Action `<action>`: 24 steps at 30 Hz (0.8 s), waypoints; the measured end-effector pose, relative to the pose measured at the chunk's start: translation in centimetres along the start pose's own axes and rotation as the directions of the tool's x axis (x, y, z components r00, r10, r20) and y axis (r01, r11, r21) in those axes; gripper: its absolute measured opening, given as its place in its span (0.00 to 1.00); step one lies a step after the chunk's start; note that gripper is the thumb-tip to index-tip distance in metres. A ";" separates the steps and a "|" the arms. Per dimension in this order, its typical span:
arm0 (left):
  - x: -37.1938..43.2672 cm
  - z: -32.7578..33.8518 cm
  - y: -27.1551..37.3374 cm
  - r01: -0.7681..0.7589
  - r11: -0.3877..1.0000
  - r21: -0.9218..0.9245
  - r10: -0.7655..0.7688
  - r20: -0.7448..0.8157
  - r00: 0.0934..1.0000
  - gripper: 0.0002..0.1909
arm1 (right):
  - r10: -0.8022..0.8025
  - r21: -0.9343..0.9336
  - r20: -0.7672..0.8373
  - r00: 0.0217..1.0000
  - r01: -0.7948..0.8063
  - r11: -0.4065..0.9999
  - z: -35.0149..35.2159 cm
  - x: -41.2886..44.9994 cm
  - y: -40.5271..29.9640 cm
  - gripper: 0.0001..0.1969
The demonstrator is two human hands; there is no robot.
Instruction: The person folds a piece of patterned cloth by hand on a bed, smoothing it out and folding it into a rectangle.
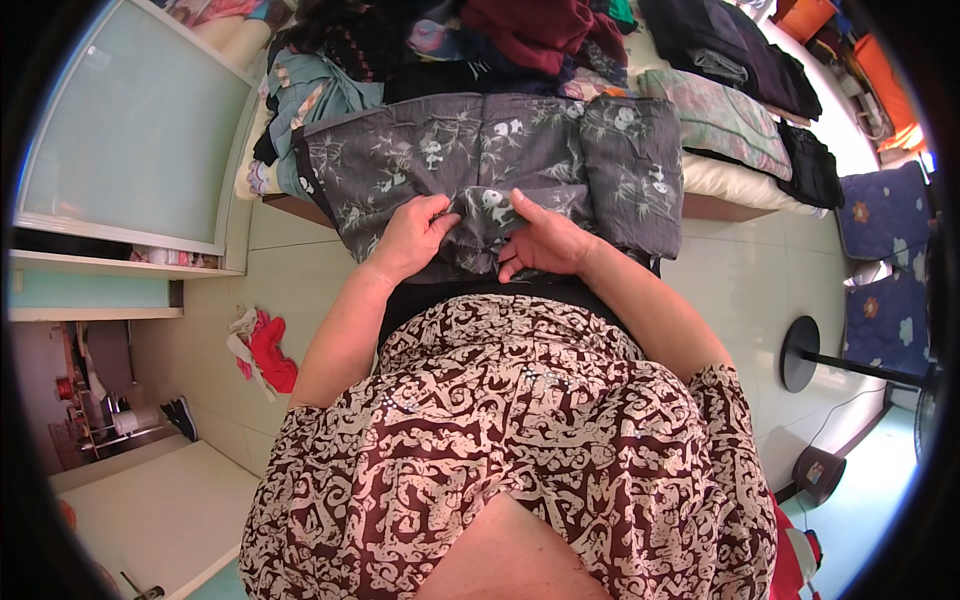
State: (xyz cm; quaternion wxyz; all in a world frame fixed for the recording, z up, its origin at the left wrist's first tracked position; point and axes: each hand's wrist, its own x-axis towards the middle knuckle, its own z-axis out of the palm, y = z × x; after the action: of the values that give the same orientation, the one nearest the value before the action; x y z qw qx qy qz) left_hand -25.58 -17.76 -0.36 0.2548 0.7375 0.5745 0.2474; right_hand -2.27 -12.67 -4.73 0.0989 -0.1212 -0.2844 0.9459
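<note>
A grey garment with a panda and bamboo print (540, 154) lies spread over the edge of a bed (739, 176), its near part hanging down before my body. My left hand (417, 234) pinches the fabric between thumb and curled fingers, left of a gathered part. On the other side of the gathers is my right hand (546, 238), palm turned inward, thumb up and fingers apart, close against the cloth. Whether its fingertips touch the fabric is hard to tell. At the garment's right end, a section lies folded over in a wide band.
Piled clothes (517, 34) cover the bed behind the garment. A folded green and pink patterned cloth (720, 120) and dark folded clothes (739, 56) lie right. Red and white cloths (271, 352) lie on the floor. A cabinet (142, 127) stands left, a black fan base (800, 354) right.
</note>
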 end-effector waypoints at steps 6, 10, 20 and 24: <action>0.2 -0.7 0.3 -0.139 0.989 0.046 0.146 -0.220 0.965 0.05 | -0.036 -0.015 -0.125 0.992 0.034 0.999 0.4 -1.8 0.5 0.35; 0.4 -0.9 -0.3 -0.191 0.969 0.157 0.218 -0.175 0.960 0.05 | -0.072 -0.064 -0.317 0.946 0.055 0.996 1.0 -3.6 1.3 0.32; 0.0 -0.2 -0.9 -0.148 0.848 0.509 0.231 -0.102 0.968 0.04 | -0.200 -0.875 -0.143 0.969 -0.030 0.483 4.9 -6.8 -0.3 0.15; 0.1 -0.4 0.9 -0.157 0.829 0.536 0.279 -0.153 0.948 0.05 | -0.556 -0.994 0.016 0.831 -0.047 -0.098 4.4 -7.4 0.5 0.08</action>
State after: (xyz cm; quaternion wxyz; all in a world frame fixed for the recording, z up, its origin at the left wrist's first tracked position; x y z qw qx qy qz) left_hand -25.17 -17.80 0.59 -0.0493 0.8068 0.5561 0.1931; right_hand 3.42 -17.23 -0.12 0.2256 -0.2908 -0.8596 0.3545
